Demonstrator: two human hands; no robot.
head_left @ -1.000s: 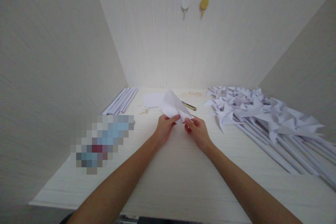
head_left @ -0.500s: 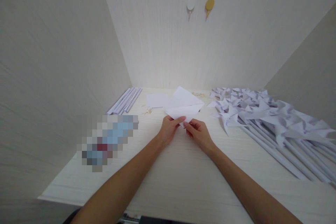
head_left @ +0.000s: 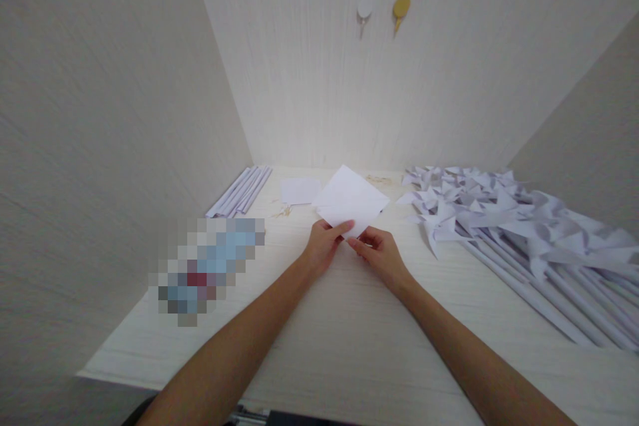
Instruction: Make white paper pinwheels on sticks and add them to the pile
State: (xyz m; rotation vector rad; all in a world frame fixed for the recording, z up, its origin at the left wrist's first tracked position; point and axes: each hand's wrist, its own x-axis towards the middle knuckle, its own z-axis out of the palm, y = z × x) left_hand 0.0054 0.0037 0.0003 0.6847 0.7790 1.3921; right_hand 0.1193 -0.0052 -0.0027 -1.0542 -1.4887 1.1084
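A white square sheet of paper (head_left: pixel 352 196) is held above the table, one corner pointing toward me. My left hand (head_left: pixel 323 243) is closed on its near left edge, thumb on top and fingers underneath. At the near corner, my right hand (head_left: pixel 378 253) pinches the paper between thumb and fingers. Behind the sheet to the left, more white paper (head_left: pixel 299 190) lies flat on the table (head_left: pixel 344 346).
Many paper pinwheels (head_left: pixel 479 213) on rolled paper sticks (head_left: pixel 544 293) are heaped at the right. Several rolled paper tubes (head_left: pixel 242 190) lie at the back left. Small tan bits (head_left: pixel 283 212) are scattered nearby. A blurred-out bluish item (head_left: pixel 214 266) lies at the left. Two hooks (head_left: pixel 401 6) hang on the back wall.
The held paper's near part, raised and bent half a second ago, now lies flatter, so the sheet shows as an even diamond. Both hands stay nearly in place.
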